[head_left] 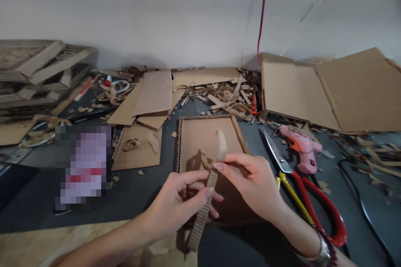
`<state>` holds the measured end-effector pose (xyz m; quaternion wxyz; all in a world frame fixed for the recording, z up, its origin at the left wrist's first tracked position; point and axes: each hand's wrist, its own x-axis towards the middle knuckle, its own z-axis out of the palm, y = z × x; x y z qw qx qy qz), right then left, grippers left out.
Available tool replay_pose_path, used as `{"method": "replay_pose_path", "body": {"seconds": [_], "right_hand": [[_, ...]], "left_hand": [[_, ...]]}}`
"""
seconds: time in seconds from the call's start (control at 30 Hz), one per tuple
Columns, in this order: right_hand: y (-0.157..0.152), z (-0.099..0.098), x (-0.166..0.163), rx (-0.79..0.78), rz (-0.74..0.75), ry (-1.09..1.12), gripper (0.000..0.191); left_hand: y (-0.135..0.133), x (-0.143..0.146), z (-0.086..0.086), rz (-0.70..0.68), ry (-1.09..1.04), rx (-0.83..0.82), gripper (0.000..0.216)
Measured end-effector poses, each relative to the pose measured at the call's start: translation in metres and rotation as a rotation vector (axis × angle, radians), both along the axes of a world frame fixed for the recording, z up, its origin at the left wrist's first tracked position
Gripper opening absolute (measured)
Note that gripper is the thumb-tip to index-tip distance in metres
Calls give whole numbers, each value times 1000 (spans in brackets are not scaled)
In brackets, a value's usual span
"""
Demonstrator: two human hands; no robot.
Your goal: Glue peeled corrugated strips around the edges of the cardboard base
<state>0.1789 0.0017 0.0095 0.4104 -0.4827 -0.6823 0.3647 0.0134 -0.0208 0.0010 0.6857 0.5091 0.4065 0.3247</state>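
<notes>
At lower centre, the left hand (pixel 183 200) grips a corrugated strip (pixel 205 210) between thumb and fingers, some fingers half hidden behind it, while the right hand (pixel 253 179) pinches its upper end, where a pale curl (pixel 222 144) of paper sticks up; exactly how the layers join there is hard to make out. Both hands cover much of the rimmed cardboard panel (pixel 194 133) below. At lower right, red-handled scissors (pixel 300 180) partly hide a yellow-handled tool (pixel 294 198); at left, a flat object (pixel 87 162) is pixelated beyond reading
</notes>
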Motion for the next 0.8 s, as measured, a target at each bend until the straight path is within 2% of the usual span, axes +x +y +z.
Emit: {"method": "replay_pose_path", "body": {"seconds": [0.47,0.63,0.8], "right_hand": [[1,-2,1,-80,-48,187,11],[0,2,4,-102,78,183,9],[2,5,4,1,153,166,9]], "left_hand": [[-4,-1,-6,-9,-45,6,34],[-4,-2,-6,-8,-90,10,39],[-4,-2,-4,33,-121,-54,45]]}}
